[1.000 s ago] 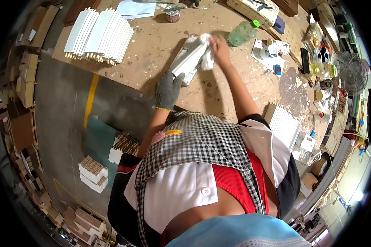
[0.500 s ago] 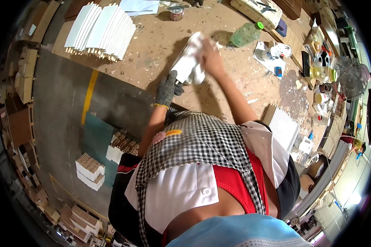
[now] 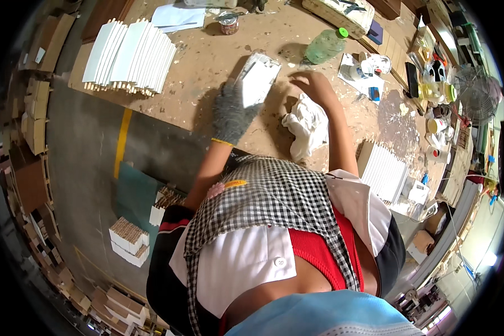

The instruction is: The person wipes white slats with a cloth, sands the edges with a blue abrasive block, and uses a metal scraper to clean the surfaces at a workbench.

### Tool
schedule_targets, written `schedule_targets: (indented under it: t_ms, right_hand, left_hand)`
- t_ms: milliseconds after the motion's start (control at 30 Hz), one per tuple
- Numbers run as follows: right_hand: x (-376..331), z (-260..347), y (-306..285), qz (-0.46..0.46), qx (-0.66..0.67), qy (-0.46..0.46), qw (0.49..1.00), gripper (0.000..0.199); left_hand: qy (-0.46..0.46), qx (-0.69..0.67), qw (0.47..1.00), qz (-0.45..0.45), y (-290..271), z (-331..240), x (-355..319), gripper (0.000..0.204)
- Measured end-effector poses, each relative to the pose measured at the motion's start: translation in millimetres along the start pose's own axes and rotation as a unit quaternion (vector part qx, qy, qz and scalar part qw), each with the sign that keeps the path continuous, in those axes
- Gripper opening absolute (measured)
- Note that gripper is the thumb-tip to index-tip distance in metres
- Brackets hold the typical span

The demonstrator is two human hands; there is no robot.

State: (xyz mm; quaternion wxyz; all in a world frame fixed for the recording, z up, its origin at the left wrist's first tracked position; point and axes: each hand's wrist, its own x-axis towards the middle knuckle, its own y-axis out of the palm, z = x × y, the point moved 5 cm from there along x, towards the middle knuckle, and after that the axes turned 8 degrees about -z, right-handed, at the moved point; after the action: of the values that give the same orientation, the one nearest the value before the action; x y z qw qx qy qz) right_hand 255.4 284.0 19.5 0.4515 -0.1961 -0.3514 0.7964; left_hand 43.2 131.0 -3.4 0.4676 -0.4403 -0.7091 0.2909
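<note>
My left hand, in a dark grey knit glove with a yellow cuff, grips the near end of a small white board. The board lies over a white, dirt-marked block or pad on the worktable, and I cannot make out exactly what that is. My bare right hand hovers to the right, its fingers apart and loosely bent, with nothing visible in them. A crumpled white cloth lies on the table just below that hand, beside the forearm.
White slats stand stacked at the far left, and more at the near right. A green bottle, a small tin, a white cup and a phone share the stained worktable.
My right hand has let go of the white cloth, which now lies on the table, and moved right. The left hand has turned over the near end of the board, which now shows plainly.
</note>
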Motion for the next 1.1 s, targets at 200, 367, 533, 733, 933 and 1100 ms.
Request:
schedule_targets:
  t_ms: [200, 367, 533, 733, 933, 1100]
  right_hand:
    - [131, 37, 46, -0.073, -0.059, -0.092, 0.991, 0.021]
    - [225, 35, 89, -0.240, -0.192, -0.298, 0.904, 0.026]
    - [243, 41, 115, -0.093, -0.347, -0.300, 0.884, 0.031]
    - [206, -5, 71, -0.109, 0.179, -0.012, 0.978, 0.023]
    - [65, -9, 52, 0.089, 0.620, 0.176, 0.760, 0.027]
    - [-17, -35, 36, 0.043, 0.656, 0.200, 0.727, 0.022]
  left_hand:
    - [0.013, 0.023, 0.997, 0.079, 22, -18, 15, 0.093]
    - [0.055, -0.006, 0.996, 0.074, 12, -25, 26, 0.069]
    - [0.042, -0.018, 0.993, 0.109, 7, -9, 24, 0.068]
    - [0.067, -0.035, 0.994, 0.073, 17, -28, 36, 0.073]
    - [0.109, -0.085, 0.988, 0.063, 38, -33, 50, 0.060]
    - [0.179, -0.077, 0.977, 0.092, 53, -25, 51, 0.066]
